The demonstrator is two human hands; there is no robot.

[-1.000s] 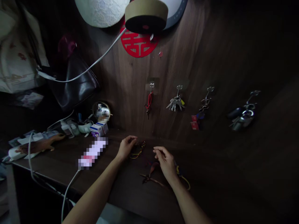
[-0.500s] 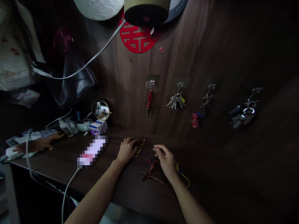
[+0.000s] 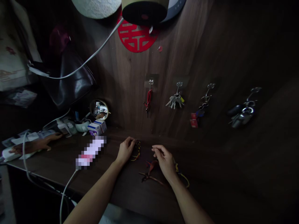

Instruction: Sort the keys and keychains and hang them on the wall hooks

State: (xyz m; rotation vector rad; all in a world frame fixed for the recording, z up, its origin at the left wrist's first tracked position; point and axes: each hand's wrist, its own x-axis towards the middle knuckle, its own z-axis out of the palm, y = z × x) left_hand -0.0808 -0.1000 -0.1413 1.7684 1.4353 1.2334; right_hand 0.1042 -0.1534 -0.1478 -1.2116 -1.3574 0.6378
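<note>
My left hand (image 3: 125,150) pinches a braided cord bracelet (image 3: 137,151) in dark and yellow strands, which rests near the back of the dark wooden desk. To its right, my right hand (image 3: 163,158) hovers low with fingers stretched loosely leftward and the thumb a little below them; nothing shows between them. Beside and partly under this hand lie a reddish-brown cord (image 3: 153,166) with a knotted end and a yellow cord (image 3: 185,179). My right hand and wrist hide parts of both cords.
A pixelated bright device (image 3: 91,152) with a white cable lies left of my hands. Small boxes (image 3: 97,127), a round mirror (image 3: 100,109), bottles (image 3: 64,127) and a brown animal figure (image 3: 35,146) crowd the left. Keys (image 3: 175,101) hang from wall hooks behind.
My left hand's fingers have drawn together on the braided bracelet and pulled it slightly left. My right hand has barely moved.
</note>
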